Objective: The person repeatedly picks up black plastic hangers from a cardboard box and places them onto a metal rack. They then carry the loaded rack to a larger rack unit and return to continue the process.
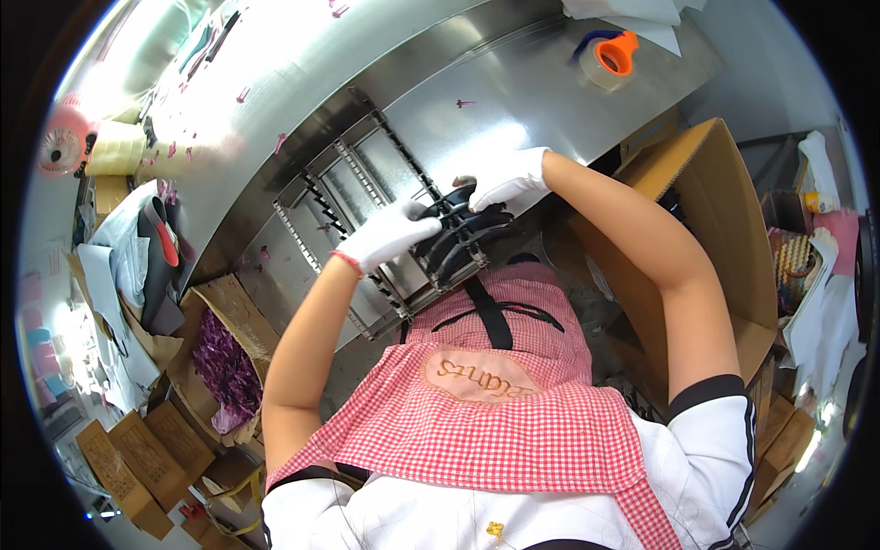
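Steel counter (541, 96) across top of frame. Blk curved pcs (449, 249) at ctr of frame, seated at R end of notched metal rack (403, 153). L hand (390, 236), white glove, fingers on pcs; R hand (510, 180), ditto gloved, fingertips at their upper edge. Grip, both: can't tell if closed. Orange tape dispenser (616, 55) upper R; open carton (738, 220) R.

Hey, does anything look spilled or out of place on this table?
Yes, perhaps: small pink pieces lie scattered across the metal table, some beyond the toothed rack. They look odd because they're strewn singly rather than gathered together.
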